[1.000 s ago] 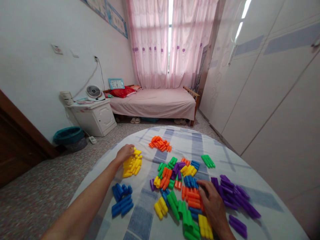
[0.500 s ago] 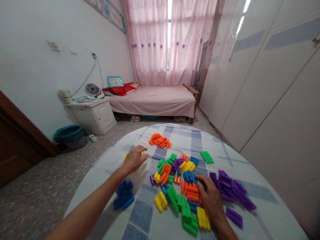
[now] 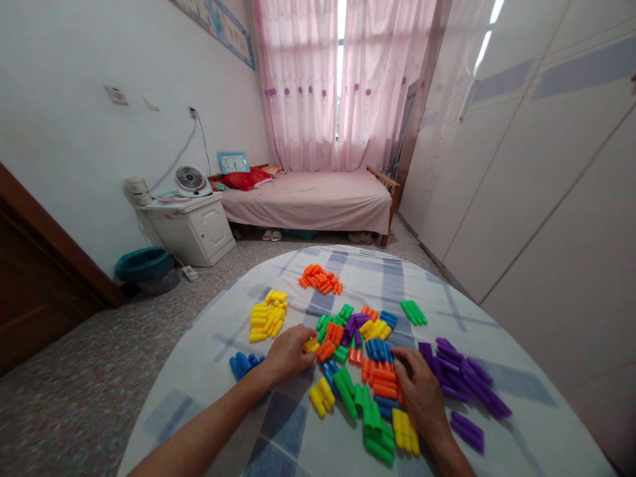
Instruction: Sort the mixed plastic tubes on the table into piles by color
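Coloured plastic blocks lie on a round table under a white and blue checked cloth. My left hand is at the left edge of the mixed pile, its fingers curled on a small yellow block. My right hand rests palm down on the right side of that pile, fingers bent over orange and blue blocks; what it grips, if anything, is hidden. Sorted heaps surround the pile: yellow, orange, blue, purple and a small green set.
Beyond the table stand a pink bed, a white bedside cabinet with a fan, and a teal bin on the floor. White wardrobe doors run along the right.
My left hand left the yellow heap and came back and right to the mixed pile, where it now touches a yellow block. My right hand has stayed on the pile.
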